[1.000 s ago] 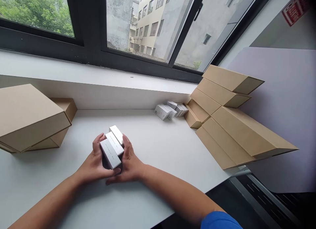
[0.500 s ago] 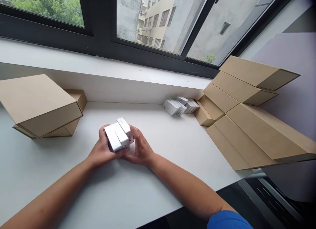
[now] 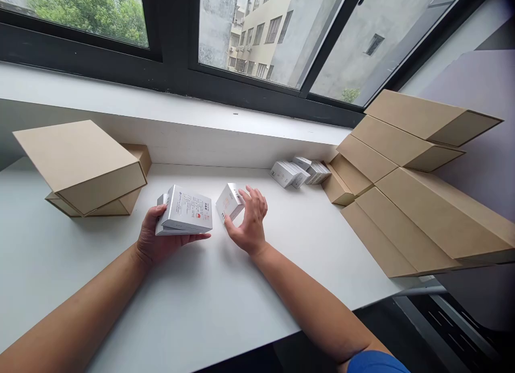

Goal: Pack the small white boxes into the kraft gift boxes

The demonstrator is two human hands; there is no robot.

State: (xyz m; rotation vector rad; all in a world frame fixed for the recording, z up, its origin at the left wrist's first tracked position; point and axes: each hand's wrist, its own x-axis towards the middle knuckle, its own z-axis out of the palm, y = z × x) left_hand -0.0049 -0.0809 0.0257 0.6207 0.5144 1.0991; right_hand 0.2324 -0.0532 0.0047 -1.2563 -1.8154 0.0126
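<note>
My left hand (image 3: 155, 239) grips a stack of two flat white printed boxes (image 3: 187, 211), held just above the white table (image 3: 201, 308), thumb on the left edge and fingers underneath. A third small white box (image 3: 229, 201) is in my right hand (image 3: 249, 222), pinched between thumb and fingers a little to the right of the stack. The two hands are apart.
A tilted brown cardboard box (image 3: 82, 161) rests on another at the left. A row of long brown cartons (image 3: 406, 190) leans at the right. Several small white boxes (image 3: 300, 172) lie by the wall under the window sill (image 3: 161, 110). The table's edge runs at the lower right.
The three boxes were held together between both hands. Now the right hand has pulled one box away to the right, and the left hand has turned the other two flat.
</note>
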